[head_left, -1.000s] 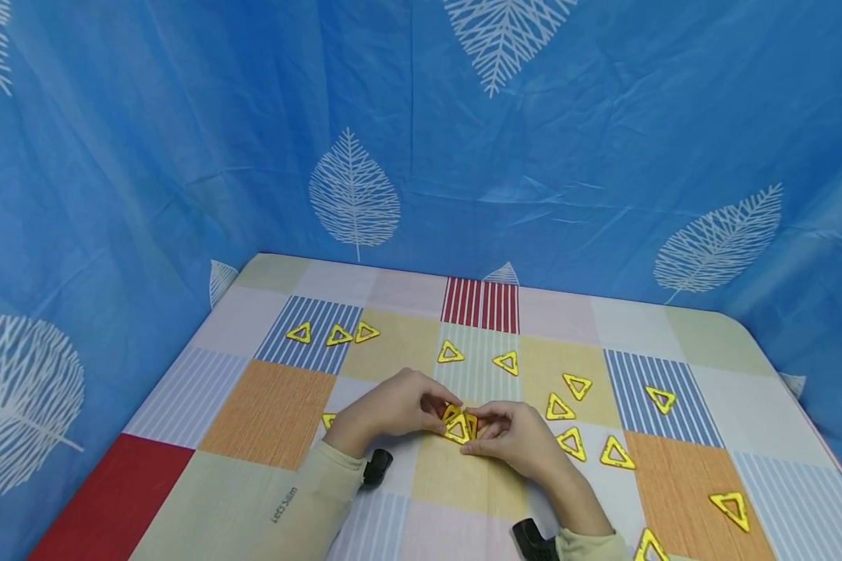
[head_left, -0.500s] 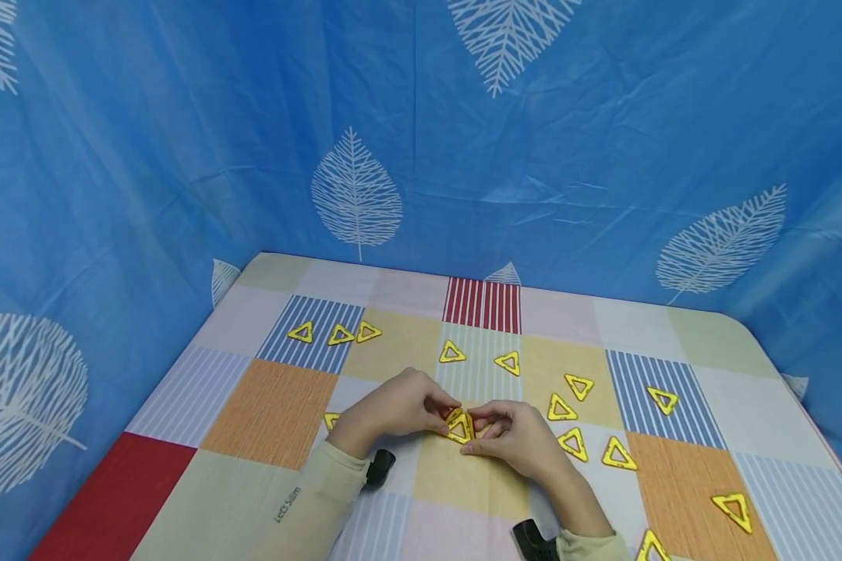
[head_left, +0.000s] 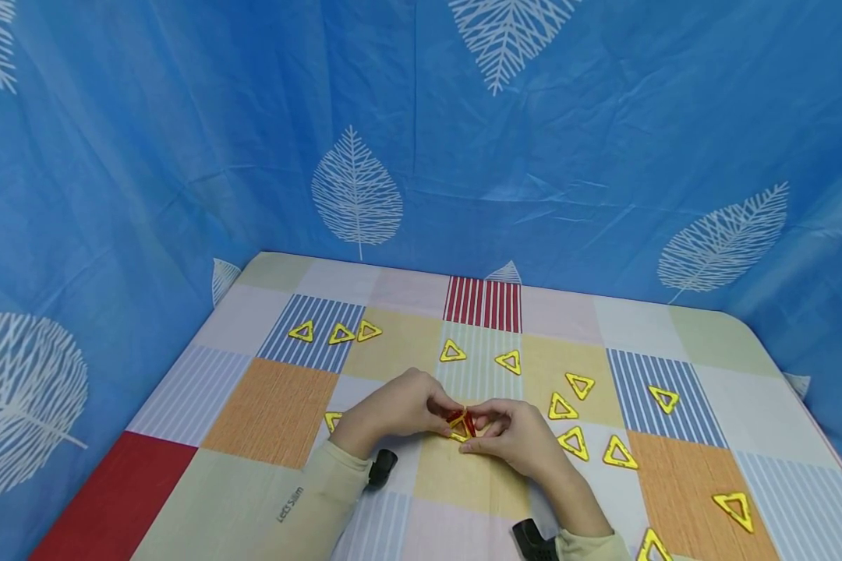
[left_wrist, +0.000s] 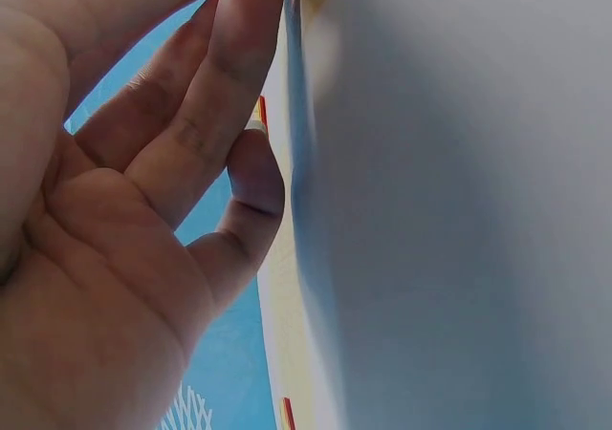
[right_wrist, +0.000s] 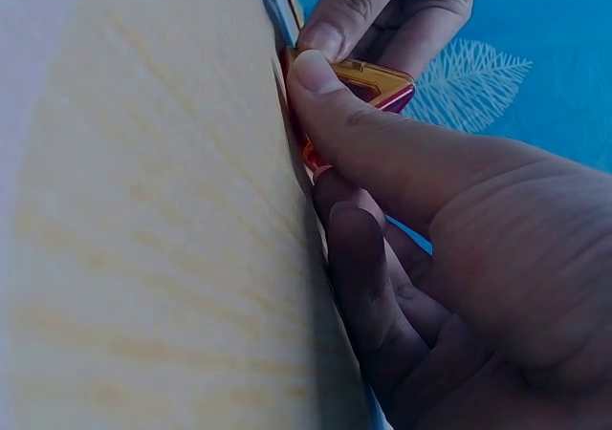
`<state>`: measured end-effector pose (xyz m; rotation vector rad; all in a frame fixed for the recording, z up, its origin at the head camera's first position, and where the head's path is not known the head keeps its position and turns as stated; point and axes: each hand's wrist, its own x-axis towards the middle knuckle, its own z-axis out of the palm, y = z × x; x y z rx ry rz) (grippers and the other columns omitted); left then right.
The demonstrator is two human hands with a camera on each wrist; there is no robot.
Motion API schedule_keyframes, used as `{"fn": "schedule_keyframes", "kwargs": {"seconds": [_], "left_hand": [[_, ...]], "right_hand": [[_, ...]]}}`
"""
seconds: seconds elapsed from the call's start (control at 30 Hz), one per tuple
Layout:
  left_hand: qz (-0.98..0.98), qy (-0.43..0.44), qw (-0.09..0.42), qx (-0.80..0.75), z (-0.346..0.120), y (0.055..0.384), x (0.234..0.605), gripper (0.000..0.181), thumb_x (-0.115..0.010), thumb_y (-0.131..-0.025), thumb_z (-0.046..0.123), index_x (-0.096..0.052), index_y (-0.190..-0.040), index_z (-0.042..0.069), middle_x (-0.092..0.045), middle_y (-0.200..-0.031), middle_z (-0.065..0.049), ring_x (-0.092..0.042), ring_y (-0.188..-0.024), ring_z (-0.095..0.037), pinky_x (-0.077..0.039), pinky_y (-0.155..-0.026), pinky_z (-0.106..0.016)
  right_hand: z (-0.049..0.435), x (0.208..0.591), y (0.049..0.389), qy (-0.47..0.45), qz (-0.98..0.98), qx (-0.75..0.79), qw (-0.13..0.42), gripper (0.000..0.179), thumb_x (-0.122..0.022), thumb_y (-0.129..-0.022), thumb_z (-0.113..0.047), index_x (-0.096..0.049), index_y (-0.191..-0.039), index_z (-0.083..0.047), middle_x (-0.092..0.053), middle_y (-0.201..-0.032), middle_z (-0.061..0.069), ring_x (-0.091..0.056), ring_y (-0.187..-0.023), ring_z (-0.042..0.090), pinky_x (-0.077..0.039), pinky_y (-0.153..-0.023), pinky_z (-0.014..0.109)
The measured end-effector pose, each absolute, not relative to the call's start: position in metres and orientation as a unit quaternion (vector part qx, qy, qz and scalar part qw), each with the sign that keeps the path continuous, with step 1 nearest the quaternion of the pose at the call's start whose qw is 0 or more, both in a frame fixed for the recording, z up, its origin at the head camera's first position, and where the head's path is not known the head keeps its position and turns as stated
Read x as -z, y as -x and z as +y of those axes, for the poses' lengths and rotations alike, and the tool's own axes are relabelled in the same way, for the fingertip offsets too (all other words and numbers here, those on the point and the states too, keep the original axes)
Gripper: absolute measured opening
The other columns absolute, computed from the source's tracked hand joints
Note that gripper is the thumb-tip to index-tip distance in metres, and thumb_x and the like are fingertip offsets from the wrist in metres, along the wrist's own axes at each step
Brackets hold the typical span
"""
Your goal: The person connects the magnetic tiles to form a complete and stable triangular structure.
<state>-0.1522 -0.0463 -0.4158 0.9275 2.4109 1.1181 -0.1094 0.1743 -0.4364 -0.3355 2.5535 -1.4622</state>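
Between both hands, a small group of triangular magnetic tiles (head_left: 459, 427) leans together in a pyramid-like shape on the cloth, yellow with red-looking sides. My left hand (head_left: 408, 401) pinches its left side with thumb and fingers. From the right, my right hand (head_left: 518, 436) holds the opposite side. In the right wrist view, both thumbs meet close together at the edge of an orange-yellow tile (right_wrist: 387, 81), and the right fingers curl beneath. The left wrist view shows the left palm (left_wrist: 105, 229) and bent fingers, with the tiles almost wholly out of frame.
Loose yellow triangles lie around the patchwork tablecloth (head_left: 267, 397): a cluster (head_left: 571, 442) right of the right hand, a pair (head_left: 452, 351) beyond the hands, others (head_left: 340, 333) at the back left. One triangle (head_left: 332, 421) is partly behind the left forearm. A blue leaf-print curtain (head_left: 252, 156) encloses the table.
The held triangles, fanned apart and lower a second ago, have been drawn up together, and their red-looking sides now show. Both hands stay almost in place.
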Motion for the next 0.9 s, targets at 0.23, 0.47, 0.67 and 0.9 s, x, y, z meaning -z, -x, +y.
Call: {"fn": "schedule_keyframes", "kwargs": {"seconds": [0.23,0.47,0.67,0.9], "left_hand": [[0.848,-0.322,0.166,-0.388,-0.0462,0.152,0.415,0.026,-0.084,-0.081,0.006,-0.079,-0.107,0.007,-0.073,-0.087,0.004,-0.06,-0.07,0.0,-0.051,-0.065,-0.02],[0.849,-0.313,0.174,-0.389,-0.0466,0.1522,0.4146,0.032,-0.087,-0.079,0.008,-0.077,-0.11,0.007,-0.07,-0.087,0.006,-0.061,-0.073,-0.003,-0.052,-0.067,-0.02],[0.847,-0.312,0.177,-0.392,-0.0473,0.1527,0.4164,0.035,-0.089,-0.076,0.008,-0.076,-0.109,0.007,-0.069,-0.088,0.006,-0.061,-0.073,-0.002,-0.052,-0.067,-0.02],[0.853,-0.315,0.176,-0.378,-0.0475,0.1517,0.415,0.031,-0.084,-0.081,0.005,-0.077,-0.111,0.008,-0.07,-0.087,0.007,-0.06,-0.074,-0.002,-0.051,-0.068,-0.02]], "right_hand": [[0.1744,0.4362,0.1097,0.115,0.859,0.492,0.087,0.046,-0.095,-0.068,-0.02,-0.075,-0.106,-0.005,-0.064,-0.082,0.001,-0.061,-0.065,0.013,-0.05,-0.056,0.026],[0.1734,0.4362,0.1096,0.105,0.861,0.489,0.097,0.049,-0.095,-0.067,-0.021,-0.073,-0.108,-0.005,-0.064,-0.083,0.001,-0.061,-0.065,0.014,-0.05,-0.056,0.026],[0.173,0.436,0.1095,0.104,0.861,0.488,0.099,0.052,-0.095,-0.067,-0.021,-0.072,-0.111,-0.004,-0.064,-0.083,0.001,-0.062,-0.066,0.015,-0.05,-0.056,0.026],[0.1738,0.4364,0.1089,0.106,0.864,0.483,0.098,0.055,-0.096,-0.067,-0.023,-0.072,-0.113,-0.006,-0.064,-0.083,0.0,-0.062,-0.066,0.015,-0.051,-0.058,0.027]]}}
